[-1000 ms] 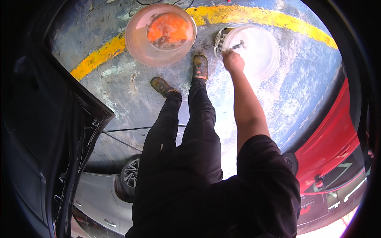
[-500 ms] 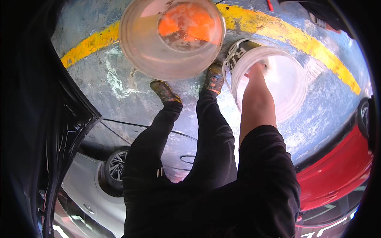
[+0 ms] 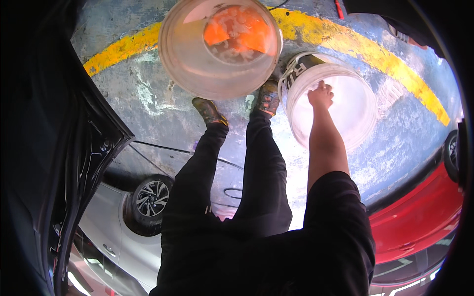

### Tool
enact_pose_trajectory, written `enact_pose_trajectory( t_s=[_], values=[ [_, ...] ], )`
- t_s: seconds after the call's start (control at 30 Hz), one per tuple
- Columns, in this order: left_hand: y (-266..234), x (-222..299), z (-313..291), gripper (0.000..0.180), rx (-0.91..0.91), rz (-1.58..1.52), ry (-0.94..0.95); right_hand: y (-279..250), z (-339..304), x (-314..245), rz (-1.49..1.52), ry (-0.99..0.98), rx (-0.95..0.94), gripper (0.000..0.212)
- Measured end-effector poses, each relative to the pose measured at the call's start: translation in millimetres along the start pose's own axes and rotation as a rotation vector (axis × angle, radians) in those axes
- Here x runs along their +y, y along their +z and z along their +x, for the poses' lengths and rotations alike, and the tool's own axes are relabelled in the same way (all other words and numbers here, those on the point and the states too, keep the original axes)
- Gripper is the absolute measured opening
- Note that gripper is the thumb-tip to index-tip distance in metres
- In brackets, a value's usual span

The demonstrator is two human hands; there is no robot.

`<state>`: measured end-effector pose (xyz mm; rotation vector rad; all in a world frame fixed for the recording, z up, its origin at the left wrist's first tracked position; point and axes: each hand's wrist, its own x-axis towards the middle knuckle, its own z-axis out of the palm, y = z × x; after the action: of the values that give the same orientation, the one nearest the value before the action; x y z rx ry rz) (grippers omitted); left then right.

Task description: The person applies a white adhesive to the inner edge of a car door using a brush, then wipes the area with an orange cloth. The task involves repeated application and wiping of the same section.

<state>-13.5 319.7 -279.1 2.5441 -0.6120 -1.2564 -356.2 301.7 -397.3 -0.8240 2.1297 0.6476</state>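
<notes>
My right hand (image 3: 322,94) is over the mouth of a white bucket (image 3: 358,111) with a dark printed patch on its outside. Its fingers are bent but stand somewhat apart, and nothing shows between them. Beside the bucket, to the left, stands a larger translucent tub (image 3: 180,69). Orange cloths (image 3: 237,29) lie wet at its bottom, with what looks like suds on them. My left hand is out of the picture.
My shoes (image 3: 268,98) stand just below the tub. A thin black hose (image 3: 177,149) crosses the floor. On the left hangs a black car panel (image 3: 54,128), above a silver car (image 3: 103,222). A red car (image 3: 419,217) is at the right. A yellow line (image 3: 345,42) curves behind the bucket.
My right hand has come up from deeper inside the white bucket, and its fingers now show. The view has shifted slightly; the tub and bucket stay put.
</notes>
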Motion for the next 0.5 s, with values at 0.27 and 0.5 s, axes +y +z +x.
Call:
enact_pose_trajectory(
  t_s=[0.27,0.5],
  values=[
    [14,3,2,0.036,0.016,-0.034,0.037,94,68,-11,-0.091,-0.328,-0.264,0.065],
    [-296,114,-156,0.037,0.670,0.398,0.779,49,-14,5,0.106,-0.193,-0.033,0.055]
  ],
)
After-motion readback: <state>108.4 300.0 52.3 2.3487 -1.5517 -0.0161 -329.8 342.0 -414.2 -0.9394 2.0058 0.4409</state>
